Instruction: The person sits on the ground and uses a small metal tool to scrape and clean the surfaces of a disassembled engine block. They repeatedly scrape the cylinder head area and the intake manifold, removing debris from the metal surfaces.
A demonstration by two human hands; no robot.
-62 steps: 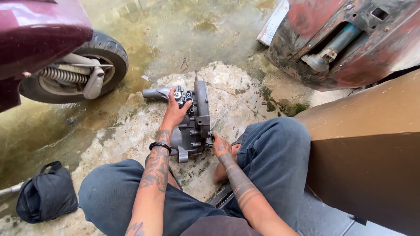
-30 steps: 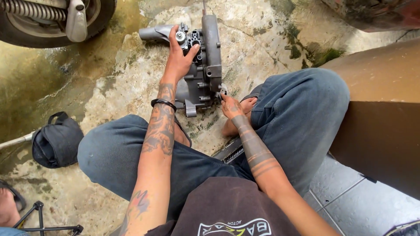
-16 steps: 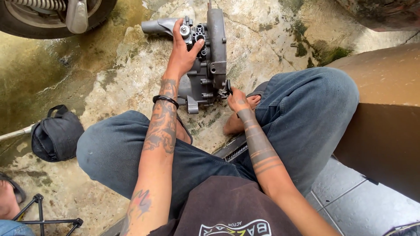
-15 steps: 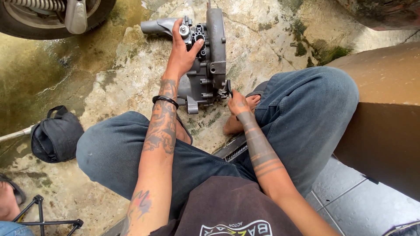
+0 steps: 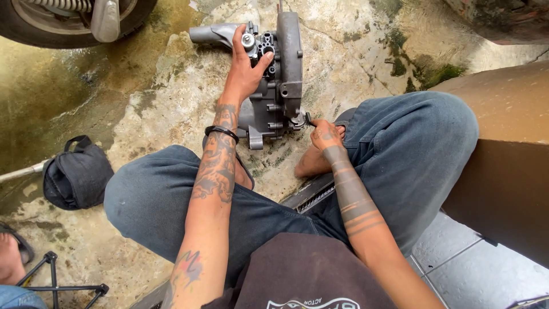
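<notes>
The ground is rough concrete, pale and cracked under the hands, with green moss patches further out to the right of them. To the left of the hands the concrete is wet and dark, with a yellow-green shine. Far above the left hand, a tyre with a spring shock absorber stands at the edge. Left of the left arm lies a small black bag. To the right of the right hand there is a brown box-like block, and below it grey floor tiles. Daylight is soft, without hard shadows.
</notes>
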